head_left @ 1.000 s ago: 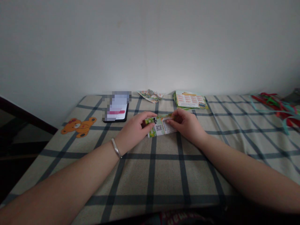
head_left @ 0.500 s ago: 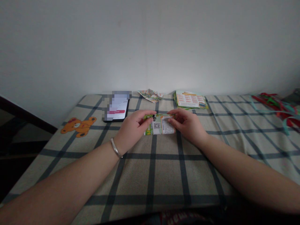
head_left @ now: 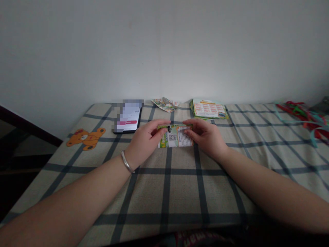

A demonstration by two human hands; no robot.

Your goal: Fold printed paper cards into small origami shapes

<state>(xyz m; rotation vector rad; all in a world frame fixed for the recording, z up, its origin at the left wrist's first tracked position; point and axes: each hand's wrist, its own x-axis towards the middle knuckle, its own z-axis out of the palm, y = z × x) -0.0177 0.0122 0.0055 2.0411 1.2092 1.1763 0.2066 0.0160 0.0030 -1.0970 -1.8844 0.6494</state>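
A folded printed leaflet [head_left: 172,138], green and white with a QR code and small text, lies between my two hands over the middle of the table. My left hand [head_left: 147,134] pinches its left end, thumb in front and fingers behind the top edge. At the opposite end my right hand [head_left: 207,137] grips it the same way, with the thumb over the printed text. The backs of both hands hide the leaflet's outer ends. A silver bangle [head_left: 126,162] circles my left wrist.
A phone [head_left: 128,118] lies at the back left, near a bear figure [head_left: 86,138]. Against the wall are a crumpled paper [head_left: 166,104] and a stack of leaflets [head_left: 209,109]. Red and green ribbons [head_left: 299,113] lie far right on the checked tablecloth [head_left: 180,192].
Hardly anything differs. Both hands keep their hold on the leaflet, and the fingertips and the leaflet's top edge have shifted very slightly.
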